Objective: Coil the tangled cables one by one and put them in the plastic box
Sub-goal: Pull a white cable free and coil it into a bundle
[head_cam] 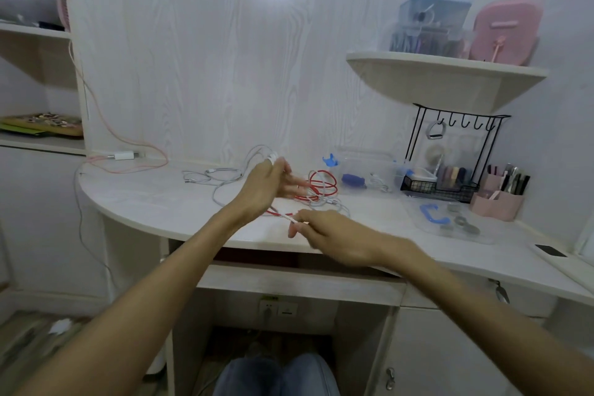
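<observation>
Pinching the white plug end of the red-and-white cable (321, 185) at frame centre, the right hand (324, 236) works while the left hand (268, 185) holds white cord; clear plastic box (369, 170) (centre-right) already holds some, grey cables (218, 177) remain.

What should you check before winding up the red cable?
1. Right hand pinches the red cable by its white end: ok.
2. Left hand free to wind: cannot tell, something white sits at its fingertips.
3. Red cable free of the white cables: not ok, they overlap on the desk.
4. Plastic box open: ok.
5. Room left in the box: ok, only a few things lie inside.
</observation>
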